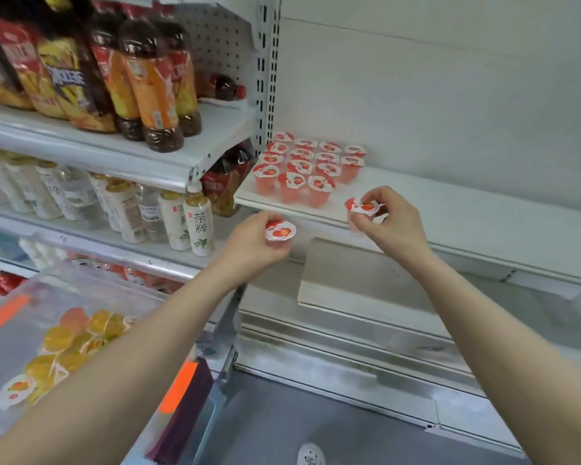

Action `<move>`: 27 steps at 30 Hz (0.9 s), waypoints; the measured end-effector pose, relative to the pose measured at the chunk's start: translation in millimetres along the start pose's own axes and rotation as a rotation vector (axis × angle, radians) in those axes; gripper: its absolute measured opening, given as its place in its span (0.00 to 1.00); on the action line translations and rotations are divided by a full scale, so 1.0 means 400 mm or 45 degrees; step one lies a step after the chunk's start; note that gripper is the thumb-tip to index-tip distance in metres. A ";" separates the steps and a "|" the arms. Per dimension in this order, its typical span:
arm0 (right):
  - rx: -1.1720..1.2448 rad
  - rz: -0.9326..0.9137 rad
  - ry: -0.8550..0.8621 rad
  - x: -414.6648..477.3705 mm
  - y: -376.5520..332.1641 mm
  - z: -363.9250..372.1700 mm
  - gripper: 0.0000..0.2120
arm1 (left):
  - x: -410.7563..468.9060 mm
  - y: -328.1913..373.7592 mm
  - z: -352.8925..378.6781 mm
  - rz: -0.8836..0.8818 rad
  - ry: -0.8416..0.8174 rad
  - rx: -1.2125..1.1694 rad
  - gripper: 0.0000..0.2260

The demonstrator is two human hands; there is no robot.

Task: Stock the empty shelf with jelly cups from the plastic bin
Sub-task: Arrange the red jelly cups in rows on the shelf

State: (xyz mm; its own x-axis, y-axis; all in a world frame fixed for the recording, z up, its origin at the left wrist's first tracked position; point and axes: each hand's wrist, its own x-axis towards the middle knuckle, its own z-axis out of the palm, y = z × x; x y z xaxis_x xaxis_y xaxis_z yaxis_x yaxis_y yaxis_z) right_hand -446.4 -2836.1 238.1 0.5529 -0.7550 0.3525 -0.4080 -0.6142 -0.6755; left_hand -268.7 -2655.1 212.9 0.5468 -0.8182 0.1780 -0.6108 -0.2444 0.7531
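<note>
Orange cups [71, 344] are left in the bin [81, 283] at near left, one red cup [280, 230] is gripped in the left hand [249, 245] and a second cup [363, 209] in the right hand [394, 226] just before the shelf [467, 209], whose left end is already stocked with red rows [309, 162].

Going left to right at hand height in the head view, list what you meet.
white tea bottles → left hand → left jelly cup → right jelly cup → right hand

14 jelly cups [299, 166] shelved, 2 more held, 2 hands [249, 246], 1 bin [81, 280]
</note>
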 end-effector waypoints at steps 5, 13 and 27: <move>-0.079 0.080 -0.010 0.124 0.063 -0.055 0.13 | 0.098 0.084 0.052 0.150 0.011 0.107 0.23; -0.225 0.065 -0.179 0.277 0.157 0.006 0.14 | 0.211 0.125 0.117 0.205 0.090 0.503 0.30; -0.153 -0.134 -0.204 0.376 0.209 0.082 0.16 | 0.285 0.143 0.169 0.235 0.162 0.717 0.29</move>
State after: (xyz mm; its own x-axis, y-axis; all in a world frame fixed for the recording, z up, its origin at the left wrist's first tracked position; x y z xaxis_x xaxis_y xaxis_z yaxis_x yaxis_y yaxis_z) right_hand -373.8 -2993.5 213.4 0.7013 -0.6450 0.3035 -0.4203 -0.7181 -0.5547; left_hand -280.0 -2797.5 233.6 0.4461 -0.8131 0.3740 -0.8922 -0.3709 0.2578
